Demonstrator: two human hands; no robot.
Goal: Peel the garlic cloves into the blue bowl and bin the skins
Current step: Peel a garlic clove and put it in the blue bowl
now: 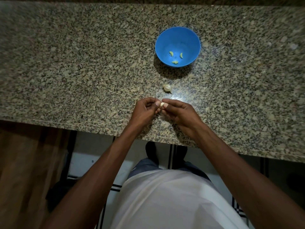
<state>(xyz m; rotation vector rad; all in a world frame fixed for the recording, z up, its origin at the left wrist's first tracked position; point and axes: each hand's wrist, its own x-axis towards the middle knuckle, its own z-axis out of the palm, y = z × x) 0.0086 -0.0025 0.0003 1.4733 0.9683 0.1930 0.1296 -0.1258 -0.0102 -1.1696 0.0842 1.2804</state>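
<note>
— Where was the clove (162,104) when you looked?

— Pinched between both hands, low over the near edge of the desk (82,71). My left hand (145,109) had its fingers curled round one end and my right hand (177,111) nipped the other with thumb and forefinger. I judged that grip was for splitting the skin: one side steadies, the other tears.

— And the bowl (192,35)?

— Straight ahead, well beyond my hands. Three or four peeled pieces (171,53) lay in its bottom; I couldn't count them surely. It sat far enough off to keep loose skin out, I reckoned, yet within a short reach for dropping.

— Anything waiting?

— One unpeeled bulb piece (167,88) lay between the bowl and my hands, just past my fingertips, handy for the next pick.

— The bin?

— Not in view. No heap of skins showed either; against that speckled stone I couldn't tell.
</note>
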